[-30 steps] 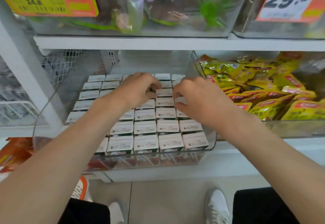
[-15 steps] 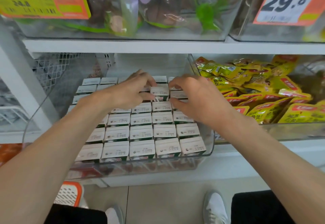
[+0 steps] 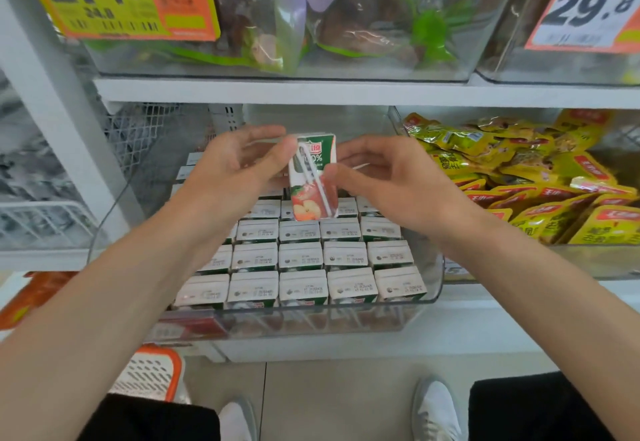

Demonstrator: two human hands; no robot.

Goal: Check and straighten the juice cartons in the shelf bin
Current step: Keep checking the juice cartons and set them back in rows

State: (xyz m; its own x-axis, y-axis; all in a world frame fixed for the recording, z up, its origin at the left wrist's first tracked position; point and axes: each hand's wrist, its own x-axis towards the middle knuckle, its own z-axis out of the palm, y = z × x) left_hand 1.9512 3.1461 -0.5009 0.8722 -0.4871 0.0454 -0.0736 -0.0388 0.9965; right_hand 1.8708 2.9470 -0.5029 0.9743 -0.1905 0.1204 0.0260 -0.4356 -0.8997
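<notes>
One juice carton [image 3: 313, 177] held upright above shelf bin [image 3: 437, 288], left hand [image 3: 235, 170] and right hand [image 3: 391, 181] each pinching a side; other cartons [image 3: 301, 257] packed inside bin.

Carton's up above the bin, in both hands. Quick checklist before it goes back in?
1. Grip: left hand and right hand both pinch the held carton, which is upright with a slight tilt: ok.
2. Straw attached to the carton's face: ok.
3. Carton damage: the visible face looks intact, the back is hidden: cannot tell.
4. Free slot in the bin: hidden behind the hands and the carton: cannot tell.
5. Front rows upright and in line: ok, though the left column is partly behind the arm.
</notes>
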